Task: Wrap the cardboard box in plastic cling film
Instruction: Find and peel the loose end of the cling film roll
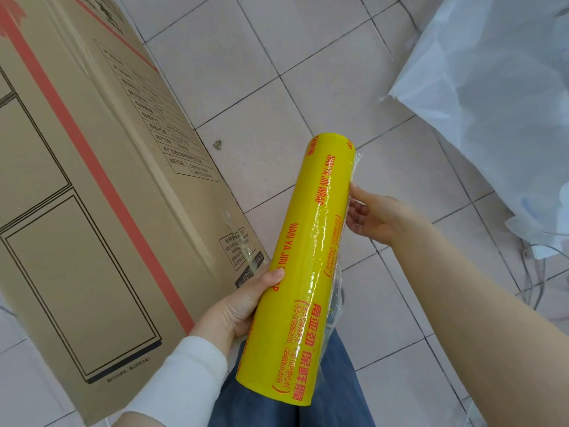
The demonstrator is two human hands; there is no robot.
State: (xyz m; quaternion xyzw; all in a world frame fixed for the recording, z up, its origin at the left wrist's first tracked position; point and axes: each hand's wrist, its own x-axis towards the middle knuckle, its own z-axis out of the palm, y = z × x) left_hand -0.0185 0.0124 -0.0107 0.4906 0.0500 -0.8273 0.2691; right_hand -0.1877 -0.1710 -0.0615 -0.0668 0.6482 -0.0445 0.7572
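While the stiff, likely slick yellow cling-film roll (pixel 308 266) is gripped low by the left hand (pixel 243 303) beside the brown cardboard box (pixel 92 180), its flimsy clear film edge (pixel 356 161) is pinched by the right hand (pixel 374 218).

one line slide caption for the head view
Left hand grips the yellow cling film roll, right hand picks at its loose edge, cardboard box alongside.

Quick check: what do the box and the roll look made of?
Box: brown cardboard, matte, with printed lines and a creased fold. Roll: probably clear plastic film, glossy with highlights, wound over yellow printed wrapping; a loose crinkled edge shows by the right hand.
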